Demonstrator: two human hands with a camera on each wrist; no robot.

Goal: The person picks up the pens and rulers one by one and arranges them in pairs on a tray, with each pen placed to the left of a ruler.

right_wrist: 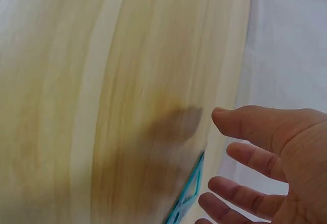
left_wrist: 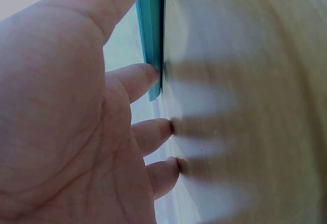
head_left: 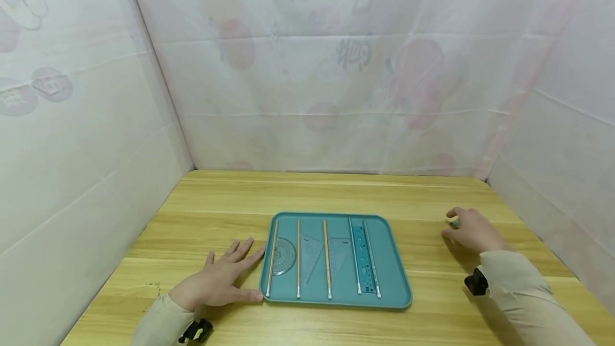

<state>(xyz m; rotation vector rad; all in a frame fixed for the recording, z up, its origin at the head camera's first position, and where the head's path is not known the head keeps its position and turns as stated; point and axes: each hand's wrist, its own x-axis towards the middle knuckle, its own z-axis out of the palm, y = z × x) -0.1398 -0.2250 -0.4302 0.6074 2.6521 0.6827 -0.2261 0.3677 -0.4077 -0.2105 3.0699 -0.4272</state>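
Note:
My left hand (head_left: pixel 218 282) lies spread beside the left edge of a teal tray (head_left: pixel 399 282), its thumb and index finger right at the rim. In the left wrist view, the fingertips (left_wrist: pixel 163 127) reach down to the tabletop. Over at the right side, my right hand (head_left: pixel 475 231) hovers low above a small teal, see-through drafting piece (head_left: pixel 455 223). The right wrist view shows this piece (right_wrist: pixel 186 193) with cut-outs, below the thumb and loosely bent fingers, which stand apart from one another. Part of it is out of that frame.
On the tray lie a clear protractor (head_left: pixel 284 256), two clear set squares (head_left: pixel 311 255) (head_left: pixel 340 252), a teal stencil ruler (head_left: pixel 363 260) and several slim sticks with pale ends (head_left: pixel 328 260). The wooden table (head_left: pixel 230 191) is bordered by white printed cloth walls (head_left: pixel 298 95).

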